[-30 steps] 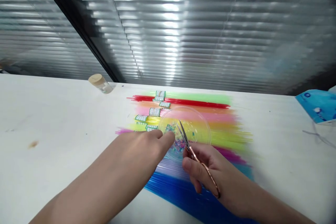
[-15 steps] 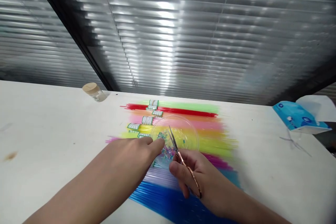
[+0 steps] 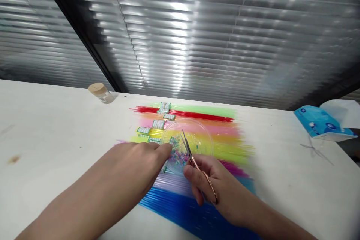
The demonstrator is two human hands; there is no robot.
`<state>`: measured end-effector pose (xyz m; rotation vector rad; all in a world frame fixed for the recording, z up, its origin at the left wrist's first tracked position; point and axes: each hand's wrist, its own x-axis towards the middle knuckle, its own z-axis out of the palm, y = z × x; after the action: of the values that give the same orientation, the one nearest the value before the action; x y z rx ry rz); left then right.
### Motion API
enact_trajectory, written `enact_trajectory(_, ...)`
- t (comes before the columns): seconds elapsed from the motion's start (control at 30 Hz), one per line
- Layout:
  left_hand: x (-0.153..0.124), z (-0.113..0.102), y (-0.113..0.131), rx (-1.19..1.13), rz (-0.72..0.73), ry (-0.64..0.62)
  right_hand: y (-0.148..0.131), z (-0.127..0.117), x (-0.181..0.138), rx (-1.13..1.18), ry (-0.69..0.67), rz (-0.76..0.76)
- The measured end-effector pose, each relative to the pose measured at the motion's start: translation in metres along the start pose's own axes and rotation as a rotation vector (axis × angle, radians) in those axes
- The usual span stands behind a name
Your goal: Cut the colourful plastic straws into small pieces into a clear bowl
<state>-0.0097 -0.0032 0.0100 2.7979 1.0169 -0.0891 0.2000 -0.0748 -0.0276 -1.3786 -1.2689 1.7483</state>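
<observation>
My right hand (image 3: 206, 178) is closed around scissors (image 3: 191, 155) with copper-coloured handles, their slim blades slightly parted and pointing up and away. Under the blades sits a clear round bowl (image 3: 203, 127) holding small cut pieces (image 3: 180, 156) in teal, purple and other colours. At the bowl's left side my left hand (image 3: 146, 159) is closed, thumb and fingers pressed together; what they pinch is too small or hidden to make out. Bundles of long thin plastic straws lie beneath, among them red straws (image 3: 197, 115), yellow-green straws (image 3: 236, 153) and blue straws (image 3: 180, 210).
Paper label bands (image 3: 158, 124) wrap several bundles near their left ends. A jar with a tan lid (image 3: 101, 93) stands at the back left of the white table (image 3: 56, 127). A blue tissue pack (image 3: 320, 122) lies at the right edge. Metal blinds (image 3: 180, 37) rise behind.
My left hand has shifted slightly left, away from the scissor blades. My right hand keeps hold of the scissors at nearly the same spot. The view has tilted a little.
</observation>
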Motion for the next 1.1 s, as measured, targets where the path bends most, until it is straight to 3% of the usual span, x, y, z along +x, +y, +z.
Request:
enact_trajectory(0.33,0.007,-0.012,0.007,-0.086,-0.023,-0.014,-0.002,-0.001,-0.002,-0.008,-0.006,0.004)
enact_trajectory(0.53,-0.002,-0.003,0.002,-0.067,-0.027,0.046,0.0,-0.002,-0.002,-0.003,-0.01,0.009)
enact_trajectory(1.1,-0.008,0.004,-0.008,-0.019,-0.003,-0.016,0.002,-0.002,-0.003,-0.032,-0.014,0.015)
